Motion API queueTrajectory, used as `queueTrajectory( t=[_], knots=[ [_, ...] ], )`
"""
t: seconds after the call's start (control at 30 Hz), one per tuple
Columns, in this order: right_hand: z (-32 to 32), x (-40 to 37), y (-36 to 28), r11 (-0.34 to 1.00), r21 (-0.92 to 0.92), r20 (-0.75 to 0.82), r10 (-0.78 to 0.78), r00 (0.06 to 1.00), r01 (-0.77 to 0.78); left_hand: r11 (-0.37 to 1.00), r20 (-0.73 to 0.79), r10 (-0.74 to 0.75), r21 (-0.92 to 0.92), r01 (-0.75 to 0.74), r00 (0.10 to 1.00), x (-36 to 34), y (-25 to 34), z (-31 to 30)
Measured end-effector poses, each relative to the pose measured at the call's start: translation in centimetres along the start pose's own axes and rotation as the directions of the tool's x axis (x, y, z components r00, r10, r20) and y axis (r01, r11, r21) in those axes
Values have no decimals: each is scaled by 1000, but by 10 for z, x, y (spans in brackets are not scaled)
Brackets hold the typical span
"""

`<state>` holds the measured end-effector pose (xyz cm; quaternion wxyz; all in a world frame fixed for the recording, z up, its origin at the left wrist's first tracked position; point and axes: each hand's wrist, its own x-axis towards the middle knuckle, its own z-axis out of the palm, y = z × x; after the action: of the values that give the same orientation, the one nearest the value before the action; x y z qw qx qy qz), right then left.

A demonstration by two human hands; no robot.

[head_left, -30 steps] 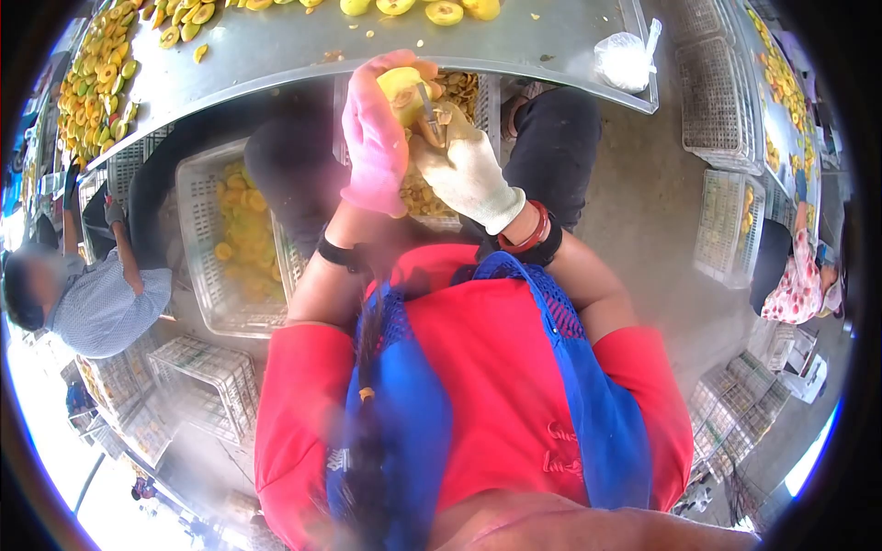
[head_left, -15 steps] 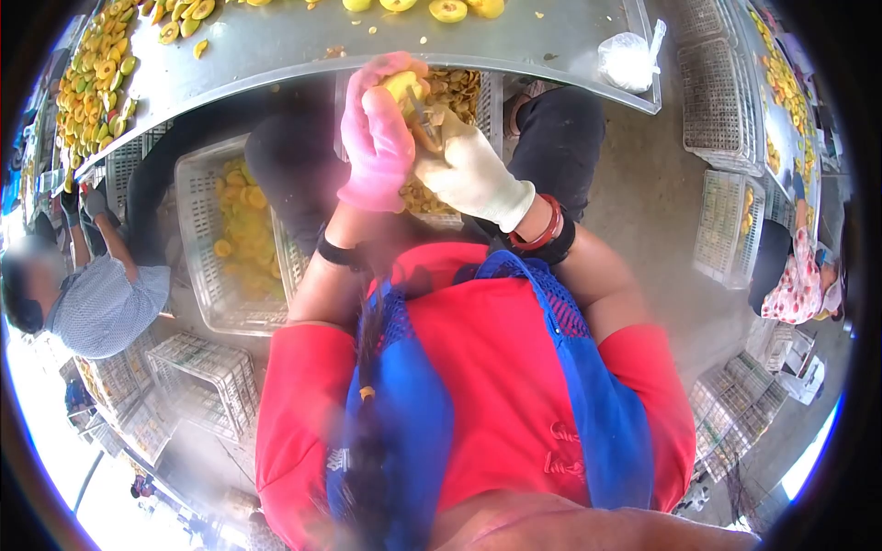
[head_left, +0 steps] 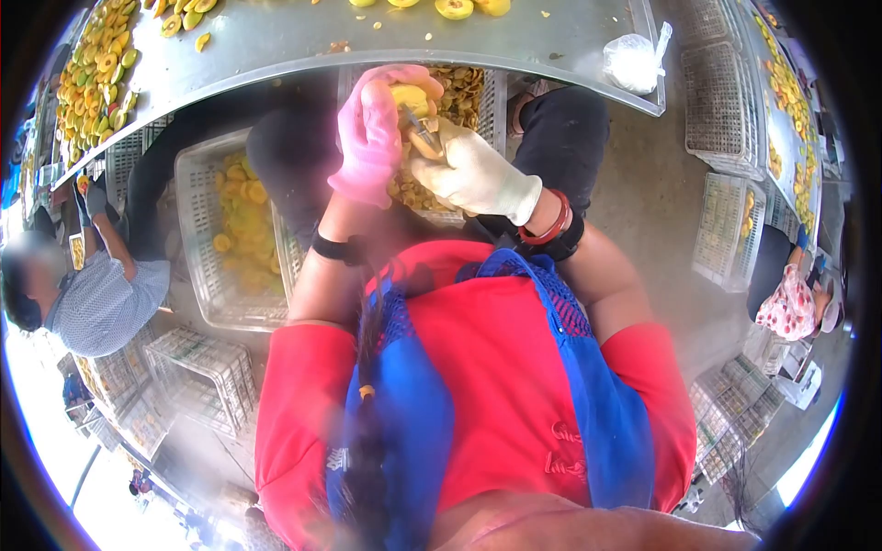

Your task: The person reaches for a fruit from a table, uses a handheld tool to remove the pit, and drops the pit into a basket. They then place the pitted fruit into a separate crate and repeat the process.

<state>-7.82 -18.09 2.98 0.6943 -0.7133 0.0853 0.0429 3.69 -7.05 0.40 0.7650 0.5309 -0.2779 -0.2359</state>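
My left hand [head_left: 369, 138], in a pink glove, is wrapped round a yellow piece of fruit [head_left: 410, 97]. My right hand [head_left: 473, 170], in a whitish glove, grips a small bladed tool [head_left: 424, 140] with a brown handle. The tool's metal end meets the fruit, and its tip is hard to make out. Below both hands, between my knees, stands a crate [head_left: 494, 110] holding brownish-yellow scraps [head_left: 457, 92].
A metal table [head_left: 441, 41] spans the front, with cut fruit [head_left: 96, 83] heaped at its left and a white plastic bag [head_left: 631, 62] at its right corner. A crate of yellow fruit [head_left: 243, 220] stands left. Co-workers sit on both sides; stacked crates [head_left: 721, 101] stand right.
Both hands have shifted slightly downward, still close together. The tool and the fruit's yellow face show more plainly now. At left, a co-worker's hands have moved and an orange-yellow piece shows there.
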Motion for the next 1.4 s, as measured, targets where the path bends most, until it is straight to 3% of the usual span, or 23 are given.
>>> queueTrajectory(
  t=[0.03, 0.1, 0.17, 0.27, 0.4, 0.47, 0.57, 0.6, 0.63, 0.67, 0.73, 0.8, 0.83, 0.87, 0.9, 0.97, 1.07, 1.1, 1.13, 1.17, 1.23, 1.3, 1.4],
  knots=[
    [-4, -1, -10, 993, 71, 53, 87, 995, -91, 1000, 11, -3, 2, 3, 1000, -1, -2, -3],
    [-4, 0, -6, 1000, -17, 30, 3, 1000, -2, 1000, 6, 12, 10, -12, 1000, -1, -6, -5],
    [4, 2, 19, 884, -348, -53, -352, 935, 313, 999, -25, 45, 20, -44, 999, -1, -8, -1],
    [4, 4, 17, 890, -365, -27, -305, 952, 275, 999, -76, 51, 21, -49, 996, -4, -5, 6],
    [1, 4, 12, 951, 291, 244, 31, 969, -104, 998, 100, 45, -46, -40, 994, -3, -2, -5],
    [-13, -1, -10, 792, 401, 523, 215, 825, -461, 999, 199, 33, 4, -35, 979, -2, 0, -9],
    [-13, 0, 6, 801, 398, 573, 164, 803, -448, 995, 221, -64, 87, 45, 973, 1, 13, -14],
    [-3, 1, 21, 852, 376, 526, 129, 841, -365, 986, 86, -158, 58, 154, 984, -3, 23, -18],
    [6, 1, 35, 896, 343, 475, 92, 875, -281, 991, -132, -81, 96, 94, 988, -3, 24, -18],
    [16, 2, 49, 933, 302, 423, 55, 905, -198, 983, -285, -183, -74, 168, 941, -1, 17, -43],
    [21, -5, 45, 998, 67, 262, -33, 965, 16, 982, -517, -135, 46, 185, 845, -13, 48, -72],
    [15, -9, 38, 997, -71, 158, -8, 987, 19, 791, -611, 38, 502, 349, 791, -40, 69, -124],
    [12, -9, 42, 991, -131, 122, -16, 992, 32, 310, -579, 200, 803, 509, 790, -58, 67, -177],
    [10, -8, 49, 981, -192, 85, -25, 996, 41, 117, -657, 111, 754, 647, 746, -59, 95, -167],
    [8, -8, 52, 966, -254, 47, -37, 998, 48, 120, -715, 106, 699, 705, 691, -65, 96, -185],
    [3, -5, 35, 961, -275, 7, 30, 1000, -27, 27, -635, 268, 756, 653, 724, -65, 93, -203],
    [3, 0, 32, 959, -282, -46, 12, 999, -25, 316, -399, 291, 898, 306, 869, -21, 70, -173],
    [3, 1, 34, 958, -287, -66, -9, 998, -10, 801, -635, -24, 450, 395, 772, 8, 64, -141],
    [3, 1, 36, 957, -291, -87, -30, 996, 4, 837, -547, -122, 391, 382, 828, 30, 56, -116],
    [2, 1, 38, 963, -269, -79, -24, 997, 2, 643, -476, -147, 620, 449, 867, 60, 49, -92],
    [-1, 0, 41, 974, -228, -71, -18, 997, 1, 377, -43, 184, 926, -30, 982, 119, -17, -99],
    [-2, -5, 36, 988, -152, -115, -5, 993, -12, 390, 59, 61, 918, -78, 996, 172, -52, -77],
    [-9, -10, 41, 979, -200, -133, -68, 989, 41, 119, 146, -78, 983, -136, 986, 221, -96, -61]
  ],
)
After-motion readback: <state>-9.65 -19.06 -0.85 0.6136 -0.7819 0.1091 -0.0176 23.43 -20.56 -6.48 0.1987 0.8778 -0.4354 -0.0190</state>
